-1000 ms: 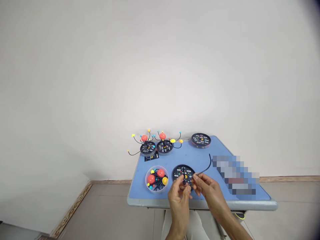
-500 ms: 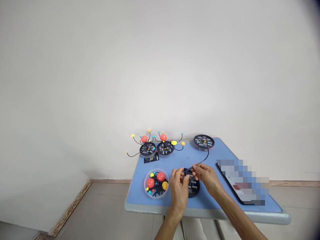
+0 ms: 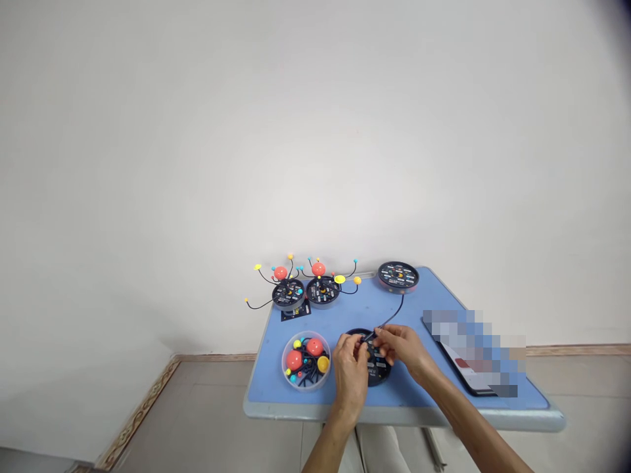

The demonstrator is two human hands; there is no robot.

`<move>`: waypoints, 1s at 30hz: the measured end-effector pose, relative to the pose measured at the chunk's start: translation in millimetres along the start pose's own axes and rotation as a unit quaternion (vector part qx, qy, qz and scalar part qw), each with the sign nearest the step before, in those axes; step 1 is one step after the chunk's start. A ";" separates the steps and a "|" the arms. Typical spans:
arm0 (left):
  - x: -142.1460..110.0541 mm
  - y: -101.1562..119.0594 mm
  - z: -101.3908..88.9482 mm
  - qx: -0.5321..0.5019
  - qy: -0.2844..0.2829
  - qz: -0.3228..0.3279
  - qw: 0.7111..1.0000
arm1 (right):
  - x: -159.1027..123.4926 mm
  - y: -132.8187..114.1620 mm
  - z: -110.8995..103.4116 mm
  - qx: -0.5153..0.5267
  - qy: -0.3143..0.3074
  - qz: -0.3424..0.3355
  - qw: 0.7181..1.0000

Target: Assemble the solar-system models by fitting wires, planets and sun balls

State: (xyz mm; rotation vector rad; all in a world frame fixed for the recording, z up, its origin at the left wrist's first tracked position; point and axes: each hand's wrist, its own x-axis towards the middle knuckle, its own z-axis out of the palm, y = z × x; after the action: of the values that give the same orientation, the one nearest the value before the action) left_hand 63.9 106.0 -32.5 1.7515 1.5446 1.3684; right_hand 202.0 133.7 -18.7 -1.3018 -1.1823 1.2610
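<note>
From my far seat, I watch the right hand [image 3: 405,348] in the lower middle of the frame: its thumb and fingers pinch a thin curved black rod [image 3: 396,314], which rises away to the upper right. The left hand [image 3: 351,368], just to its left, has thumb and fingertips brought close together; what is between them, I cannot tell. Both hands are over a white-labelled round black disc [image 3: 378,369] on the blue tabletop [image 3: 355,315].

If the right pinch becomes loose, the long free part of the rod could swing or spring away, perhaps against the other labelled black disc [image 3: 399,274], right of the frame's centre. Uneven pressing could make the nearer disc slide, and a wide leftward move could knock the clear plastic bowl [image 3: 283,360].

One second ago, the hands covered the disc's lower right and a black upright post was visible; now they cover its upper left, and the post is hidden.
</note>
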 end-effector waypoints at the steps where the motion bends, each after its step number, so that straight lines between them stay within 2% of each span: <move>1: 0.0 -0.8 0.2 0.003 -0.002 -0.003 1.000 | 0.3 1.6 -1.6 -0.048 0.006 -0.009 0.999; 3: -0.1 -2.2 0.7 0.007 -0.007 -0.007 1.000 | -0.5 3.8 -4.3 -0.149 0.032 -0.044 0.987; 6: -1.1 -4.0 1.3 0.027 -0.020 -0.013 0.999 | -5.6 3.4 -3.6 -0.282 0.054 -0.123 0.950; 10: -2.8 -5.9 1.3 0.075 -0.041 -0.019 0.996 | -12.3 0.8 5.1 -0.408 -0.006 -0.198 0.891; 13: -3.7 -7.1 1.2 0.103 -0.059 -0.029 0.993 | -11.9 1.6 9.5 -0.473 -0.040 -0.223 0.852; 16: -4.2 -8.5 1.9 0.120 -0.072 -0.034 0.990 | -8.8 4.1 9.6 -0.513 -0.058 -0.233 0.824; 20: -3.0 -9.7 2.9 0.138 -0.070 -0.031 0.988 | -6.4 6.2 8.3 -0.537 -0.068 -0.241 0.806; 30: 3.0 -10.1 2.0 0.135 -0.084 -0.051 0.986 | -5.4 10.5 8.9 -0.564 -0.058 -0.255 0.783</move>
State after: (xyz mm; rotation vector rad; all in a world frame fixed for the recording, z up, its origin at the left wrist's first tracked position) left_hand 60.3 112.2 -40.5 1.8598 1.7632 0.9721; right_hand 193.4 127.4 -28.9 -1.4980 -2.3592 0.1191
